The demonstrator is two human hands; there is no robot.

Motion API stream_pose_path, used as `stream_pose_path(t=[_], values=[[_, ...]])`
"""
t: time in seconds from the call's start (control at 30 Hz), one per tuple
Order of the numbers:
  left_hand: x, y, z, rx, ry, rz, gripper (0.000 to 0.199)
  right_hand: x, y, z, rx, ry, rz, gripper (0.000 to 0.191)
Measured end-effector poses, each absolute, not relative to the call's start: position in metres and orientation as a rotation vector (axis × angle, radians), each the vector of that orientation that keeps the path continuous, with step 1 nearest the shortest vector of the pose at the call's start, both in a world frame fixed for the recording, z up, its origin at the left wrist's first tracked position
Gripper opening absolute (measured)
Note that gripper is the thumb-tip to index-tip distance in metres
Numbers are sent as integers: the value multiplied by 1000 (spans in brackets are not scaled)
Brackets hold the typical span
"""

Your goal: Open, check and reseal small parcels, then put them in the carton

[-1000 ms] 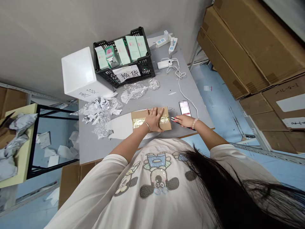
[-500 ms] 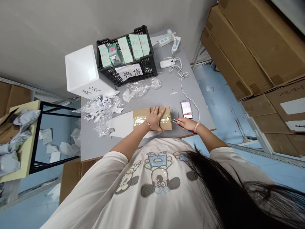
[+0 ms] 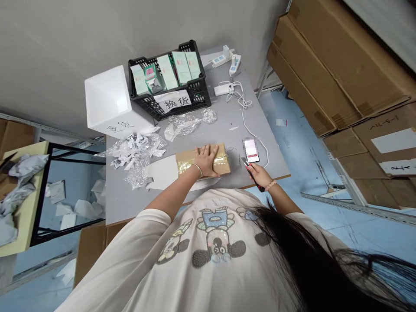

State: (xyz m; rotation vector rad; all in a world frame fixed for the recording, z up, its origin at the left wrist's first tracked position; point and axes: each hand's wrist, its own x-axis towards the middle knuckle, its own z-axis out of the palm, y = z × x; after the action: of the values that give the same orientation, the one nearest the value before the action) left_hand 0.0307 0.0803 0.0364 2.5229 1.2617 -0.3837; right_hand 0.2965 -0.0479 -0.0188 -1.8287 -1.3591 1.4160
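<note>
My left hand (image 3: 206,162) lies with fingers spread on top of a small cardboard box (image 3: 222,152) sealed with shiny brown tape. The fingers point to the far side of the box. My right hand (image 3: 258,174) is closed around a slim black and red box cutter (image 3: 245,162), its front end pointing away from me. The cutter is apart from the box, to its right. Just beyond the right hand lies a phone (image 3: 251,150) with a lit screen. White paper (image 3: 159,173) sticks out from under the box on the left.
A black crate (image 3: 198,93) of pale green boxes and a white foam box (image 3: 107,97) stand at the back. Crumpled plastic and paper scraps (image 3: 138,147) lie at left. A white cable (image 3: 246,123) and power strips (image 3: 222,59) occupy the right side; large cartons (image 3: 325,73) stand beyond.
My right hand has drawn the box cutter away from the box's right end and turned its tip from leftward to forward. My left hand stays on the box. The whole view has shifted slightly.
</note>
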Motion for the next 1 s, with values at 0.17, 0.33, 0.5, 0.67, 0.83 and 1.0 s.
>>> stream_pose_path(t=[0.17, 0.33, 0.5, 0.67, 0.83, 1.0], values=[[13, 100, 33, 1991, 2050, -348, 138, 291, -60, -26, -1883, -1157, 1348, 39], [-35, 131, 34, 1730, 2100, -272, 119, 269, -53, -20, -1866, -1214, 1356, 38], [-106, 123, 37, 1682, 1894, -214, 89, 228, -33, 0, -1801, -1355, 1488, 39], [-137, 88, 22, 1299, 1739, -161, 62, 165, -3, 2, -1712, -1318, 1686, 39], [-122, 71, 5, 1335, 1786, -7, 65, 123, 32, 5, -1697, -1487, 1482, 50], [-87, 45, -5, 1396, 1639, -104, 70, 137, 62, 27, -2013, -1717, 1057, 47]])
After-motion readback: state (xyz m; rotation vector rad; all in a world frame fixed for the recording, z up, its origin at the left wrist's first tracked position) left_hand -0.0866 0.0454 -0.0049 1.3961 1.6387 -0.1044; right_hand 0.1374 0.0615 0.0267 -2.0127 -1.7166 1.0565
